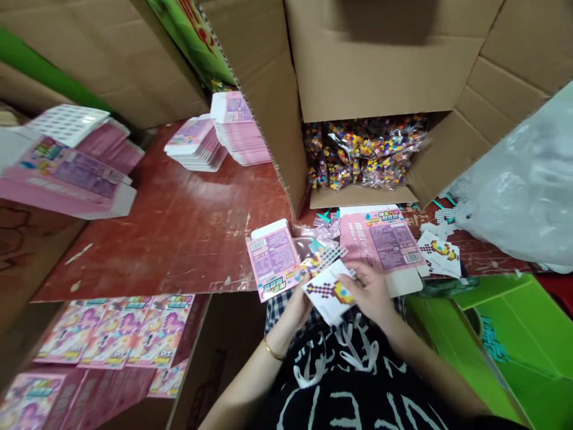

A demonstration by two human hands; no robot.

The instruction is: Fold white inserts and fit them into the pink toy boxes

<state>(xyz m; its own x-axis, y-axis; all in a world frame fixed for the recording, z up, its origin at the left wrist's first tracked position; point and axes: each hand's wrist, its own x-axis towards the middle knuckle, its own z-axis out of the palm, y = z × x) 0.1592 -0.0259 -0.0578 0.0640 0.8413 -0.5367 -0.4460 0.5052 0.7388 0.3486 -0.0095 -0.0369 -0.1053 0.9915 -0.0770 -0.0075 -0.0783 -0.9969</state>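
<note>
My right hand [373, 295] grips a white printed card [326, 301] with a pixel picture on it, thumb on top, at the table's front edge. Behind the card, my left hand [294, 313] is closed around a small clear bag of coloured beads [311, 261]; its fingertips are partly hidden. A white grid sheet [331, 255] sticks out beside the bag. Just left of the hands lies an open pink box [274, 257]. Flattened pink boxes [391, 242] are to the right, and a similar picture card [441, 254] lies beyond them.
A tall carton [367, 77] holds many bags of beads [371, 155]. Stacks of pink boxes [244, 131] stand on the red table [188, 233]. Filled packs [116, 328] sit in a carton below left. A translucent plastic bag [519, 191] and a green bin [528, 340] are at right.
</note>
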